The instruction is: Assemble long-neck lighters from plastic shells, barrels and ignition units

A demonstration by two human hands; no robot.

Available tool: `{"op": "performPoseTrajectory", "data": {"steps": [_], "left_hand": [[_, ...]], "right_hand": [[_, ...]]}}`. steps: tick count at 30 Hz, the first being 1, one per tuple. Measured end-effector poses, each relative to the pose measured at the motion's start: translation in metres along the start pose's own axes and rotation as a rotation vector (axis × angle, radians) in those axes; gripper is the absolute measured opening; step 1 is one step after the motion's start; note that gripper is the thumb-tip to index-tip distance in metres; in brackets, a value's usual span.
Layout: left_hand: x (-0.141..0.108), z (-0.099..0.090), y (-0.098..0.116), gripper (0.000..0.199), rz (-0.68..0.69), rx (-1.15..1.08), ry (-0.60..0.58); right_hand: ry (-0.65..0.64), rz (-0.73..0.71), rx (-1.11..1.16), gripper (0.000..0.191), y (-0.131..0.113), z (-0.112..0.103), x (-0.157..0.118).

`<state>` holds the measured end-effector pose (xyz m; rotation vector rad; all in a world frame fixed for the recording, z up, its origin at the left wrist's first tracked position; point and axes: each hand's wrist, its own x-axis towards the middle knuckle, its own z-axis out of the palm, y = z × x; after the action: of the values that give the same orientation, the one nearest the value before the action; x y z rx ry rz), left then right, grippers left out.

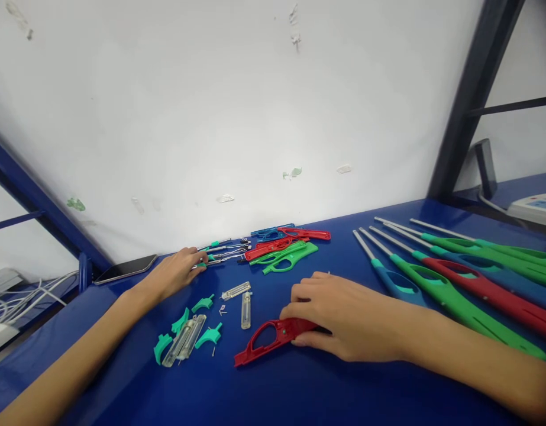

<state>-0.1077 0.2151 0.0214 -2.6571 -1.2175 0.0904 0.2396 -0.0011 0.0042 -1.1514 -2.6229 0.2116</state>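
Observation:
My right hand (339, 322) grips a red lighter handle half (273, 338) lying on the blue table, its finger loop and pointed end showing to the left. My left hand (177, 273) reaches to the metal lighter rods (219, 255), which have green collars and thin white wires; its fingers close over one rod near the collar. Just beyond lie several red, green and blue handle halves (284, 254). Between my hands are clear fuel tanks (246, 310), green triggers (209, 336) and small metal bits (222, 310).
Several complete long lighters (468, 281) in blue, green and red lie at the right, beside my right forearm. A phone (126, 268) rests at the left near the wall (273, 118). White cables (33, 299) and a white device (536, 208) are off at the sides.

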Motion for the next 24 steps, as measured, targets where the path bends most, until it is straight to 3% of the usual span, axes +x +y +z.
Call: {"op": "performPoseTrajectory", "data": {"steps": [8, 13, 16, 19, 22, 24], "left_hand": [[-0.013, 0.006, -0.001, 0.033, 0.012, -0.050, 0.073], [-0.030, -0.018, 0.008, 0.033, -0.018, -0.082, 0.220], [-0.056, -0.040, 0.027, 0.046, -0.059, -0.120, 0.358], [-0.093, -0.050, 0.058, 0.044, -0.127, -0.155, 0.482], [-0.133, -0.039, 0.095, 0.039, -0.177, -0.214, 0.566], [-0.153, -0.024, 0.119, 0.032, -0.133, -0.279, 0.586]], "right_hand": [[-0.005, 0.009, 0.010, 0.032, 0.001, 0.001, -0.002], [-0.035, 0.038, 0.051, 0.031, -0.001, -0.002, -0.002], [-0.066, 0.041, 0.095, 0.030, -0.005, -0.008, -0.005], [-0.135, 0.081, 0.159, 0.029, -0.007, -0.019, -0.009], [-0.205, 0.169, 0.205, 0.027, -0.004, -0.029, -0.013], [-0.211, 0.194, 0.212, 0.023, -0.001, -0.032, -0.014]]}}
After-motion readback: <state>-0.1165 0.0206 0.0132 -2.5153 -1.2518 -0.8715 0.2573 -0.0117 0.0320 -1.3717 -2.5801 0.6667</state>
